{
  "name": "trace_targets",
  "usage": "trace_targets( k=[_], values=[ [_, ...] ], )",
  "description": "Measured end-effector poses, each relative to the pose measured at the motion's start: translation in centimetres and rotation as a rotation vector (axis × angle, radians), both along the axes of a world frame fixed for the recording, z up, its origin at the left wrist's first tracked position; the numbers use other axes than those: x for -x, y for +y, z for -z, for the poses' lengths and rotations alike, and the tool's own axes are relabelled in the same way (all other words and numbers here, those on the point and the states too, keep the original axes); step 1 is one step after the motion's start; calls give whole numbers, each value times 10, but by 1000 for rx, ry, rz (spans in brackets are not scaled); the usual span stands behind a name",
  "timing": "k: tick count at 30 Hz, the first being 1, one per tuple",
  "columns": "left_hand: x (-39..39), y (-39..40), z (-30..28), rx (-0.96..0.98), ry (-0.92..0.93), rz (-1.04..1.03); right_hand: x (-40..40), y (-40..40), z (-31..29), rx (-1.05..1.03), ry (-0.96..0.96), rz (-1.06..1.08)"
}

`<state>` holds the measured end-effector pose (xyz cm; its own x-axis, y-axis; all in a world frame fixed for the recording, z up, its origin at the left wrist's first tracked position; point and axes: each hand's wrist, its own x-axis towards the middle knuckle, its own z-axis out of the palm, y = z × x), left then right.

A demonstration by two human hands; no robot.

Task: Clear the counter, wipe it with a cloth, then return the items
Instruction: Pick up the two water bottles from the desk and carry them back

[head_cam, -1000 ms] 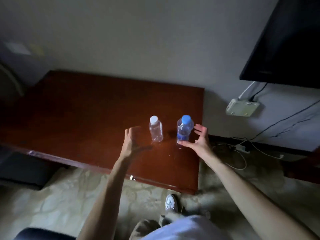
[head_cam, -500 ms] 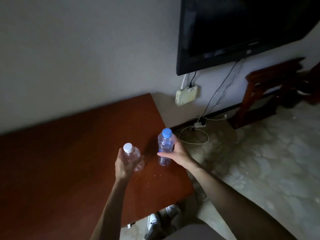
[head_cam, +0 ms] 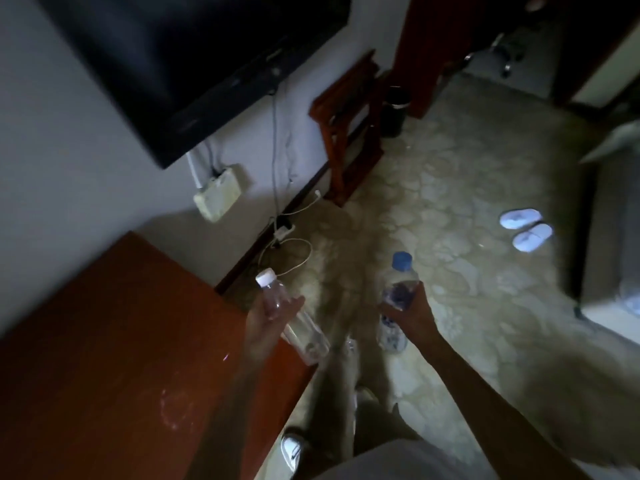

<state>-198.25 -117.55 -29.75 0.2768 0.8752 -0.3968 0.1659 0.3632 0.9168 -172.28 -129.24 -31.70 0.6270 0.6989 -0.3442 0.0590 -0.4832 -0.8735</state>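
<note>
My left hand (head_cam: 268,322) grips a clear white-capped bottle (head_cam: 304,327), tilted, at the right end of the reddish-brown wooden counter (head_cam: 114,348). My right hand (head_cam: 412,313) holds a blue-capped, blue-labelled bottle (head_cam: 398,289) upright over the carpet, well right of the counter. Both bottles are in the air, off the counter. The counter top shows faint pale smears near its front edge. No cloth is in sight.
A dark wall TV (head_cam: 187,64) hangs above a white box (head_cam: 218,192) with cables running to a floor power strip (head_cam: 284,230). A wooden rack (head_cam: 349,133) stands by the wall, a dark bin (head_cam: 394,112) beside it. White slippers (head_cam: 526,230) lie on the patterned carpet.
Both hands closed on the bottles and lifted them off the counter. They swung right, the blue-capped one out over the carpet. The view turned right too.
</note>
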Motion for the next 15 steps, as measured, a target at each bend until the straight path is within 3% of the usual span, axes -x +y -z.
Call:
trace_targets(
  k=[6,11,15],
  values=[
    [-161,9,7,-29,54,331,-96,-62,-5,-12,-29,296],
    [-319,0,2,-51,-22,456,-210,-86,4,-36,-22,445],
    [-441,0,-8,-69,-39,439,-321,-90,-3,-65,-24,483]
  ],
)
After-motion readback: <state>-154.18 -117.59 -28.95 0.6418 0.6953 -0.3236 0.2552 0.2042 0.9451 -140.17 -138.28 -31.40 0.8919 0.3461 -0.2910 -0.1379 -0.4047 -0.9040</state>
